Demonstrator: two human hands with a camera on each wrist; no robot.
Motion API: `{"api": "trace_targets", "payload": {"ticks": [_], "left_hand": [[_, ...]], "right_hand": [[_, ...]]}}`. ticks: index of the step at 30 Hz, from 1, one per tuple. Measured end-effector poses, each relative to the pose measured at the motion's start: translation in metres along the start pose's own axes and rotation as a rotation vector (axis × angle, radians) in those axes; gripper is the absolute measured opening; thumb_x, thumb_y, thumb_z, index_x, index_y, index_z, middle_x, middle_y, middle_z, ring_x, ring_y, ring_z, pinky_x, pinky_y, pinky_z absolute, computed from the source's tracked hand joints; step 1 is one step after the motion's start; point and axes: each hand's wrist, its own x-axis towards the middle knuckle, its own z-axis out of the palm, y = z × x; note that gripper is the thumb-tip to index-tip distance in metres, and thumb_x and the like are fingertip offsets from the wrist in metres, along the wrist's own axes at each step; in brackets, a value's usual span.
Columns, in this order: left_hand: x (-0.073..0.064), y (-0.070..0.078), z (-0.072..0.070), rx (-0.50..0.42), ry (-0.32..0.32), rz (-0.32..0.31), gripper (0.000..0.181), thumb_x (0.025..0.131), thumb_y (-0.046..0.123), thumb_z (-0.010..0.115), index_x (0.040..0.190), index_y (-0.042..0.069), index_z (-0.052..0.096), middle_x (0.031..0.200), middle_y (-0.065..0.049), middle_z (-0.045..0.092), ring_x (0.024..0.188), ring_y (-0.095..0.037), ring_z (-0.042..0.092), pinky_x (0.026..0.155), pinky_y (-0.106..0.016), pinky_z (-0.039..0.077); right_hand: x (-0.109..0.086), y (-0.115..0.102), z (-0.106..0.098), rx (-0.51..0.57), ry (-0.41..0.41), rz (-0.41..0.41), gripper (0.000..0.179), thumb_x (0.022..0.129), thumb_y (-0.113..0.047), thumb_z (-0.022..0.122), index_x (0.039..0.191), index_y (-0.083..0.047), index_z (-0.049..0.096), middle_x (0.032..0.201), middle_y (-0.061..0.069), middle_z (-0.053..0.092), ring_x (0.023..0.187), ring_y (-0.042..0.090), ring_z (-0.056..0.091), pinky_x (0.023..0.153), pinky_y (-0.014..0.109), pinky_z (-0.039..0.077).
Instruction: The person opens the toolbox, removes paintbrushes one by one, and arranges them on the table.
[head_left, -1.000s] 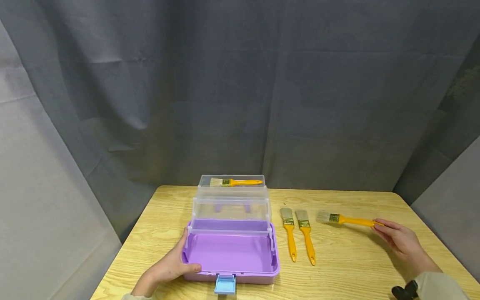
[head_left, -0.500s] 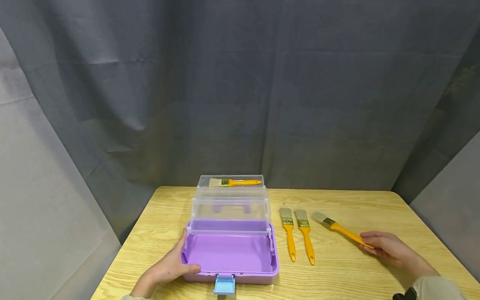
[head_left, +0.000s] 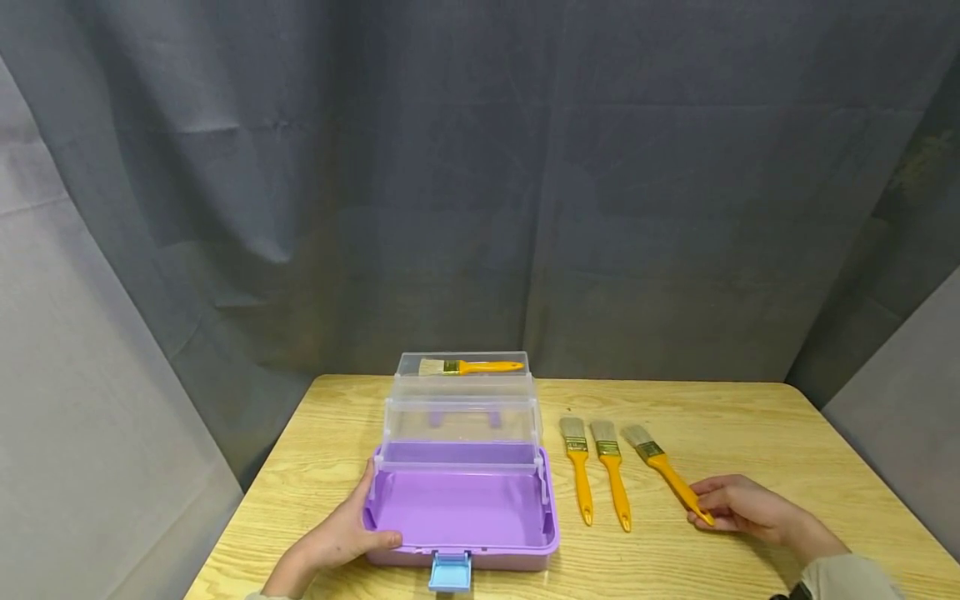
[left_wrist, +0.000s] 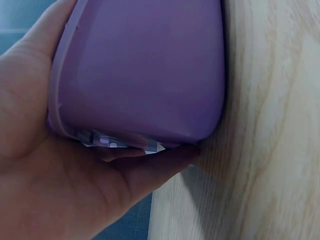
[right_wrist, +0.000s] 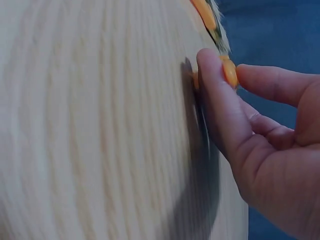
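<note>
An opened purple plastic box (head_left: 459, 504) stands at the front left of the table, its clear tiered trays (head_left: 461, 417) raised behind it. My left hand (head_left: 337, 533) grips its left end, thumb over the front rim; the left wrist view shows the fingers reaching round the purple end wall (left_wrist: 145, 65). To the right, my right hand (head_left: 750, 510) pinches the yellow handle of a flat paintbrush (head_left: 672, 478) near its end. The brush slants, bristles pointing away to the left. In the right wrist view, thumb and finger meet on the handle (right_wrist: 229, 72), just above the wood.
Two similar paintbrushes, one (head_left: 581, 479) left of the other (head_left: 616, 483), lie side by side between box and right hand. Another brush (head_left: 487, 367) lies across the top clear tray. A blue latch (head_left: 450, 572) hangs down the box's front. Grey curtain (head_left: 637, 208) backs the table.
My right hand has come nearer and leftward with the paintbrush, turning it from nearly crosswise to a slant closer to the other two. My left hand and the box have stayed put.
</note>
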Motion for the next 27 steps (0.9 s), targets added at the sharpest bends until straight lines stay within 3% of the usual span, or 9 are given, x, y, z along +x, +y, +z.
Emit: {"api": "trace_targets", "payload": {"ticks": [13,20,27], "left_hand": [[-0.001,0.001,0.001,-0.005,0.016,-0.013,0.115,0.067,0.016,0.076,0.137,0.036,-0.013,0.146,-0.007,-0.004,0.13,-0.031,0.007,0.101,-0.05,0.005],[-0.002,0.002,0.0,0.012,0.01,-0.027,0.114,0.068,0.019,0.076,0.137,0.035,-0.014,0.146,-0.006,-0.006,0.13,-0.028,0.005,0.101,-0.049,0.005],[-0.002,0.001,0.0,0.014,0.014,-0.019,0.114,0.068,0.018,0.076,0.137,0.035,-0.014,0.146,-0.007,-0.006,0.13,-0.03,0.005,0.101,-0.05,0.005]], "right_hand": [[0.011,0.001,0.023,0.043,-0.054,0.007,0.042,0.09,0.0,0.038,0.122,0.022,0.02,0.1,0.024,0.058,0.096,0.033,0.056,0.085,0.041,0.042],[0.016,0.004,0.032,0.087,-0.01,-0.002,0.041,0.091,0.001,0.038,0.121,0.019,0.018,0.101,0.024,0.057,0.097,0.034,0.055,0.086,0.042,0.041],[0.017,0.002,0.034,0.085,-0.021,-0.024,0.043,0.091,0.0,0.04,0.122,0.02,0.019,0.102,0.024,0.056,0.098,0.033,0.055,0.086,0.041,0.041]]}}
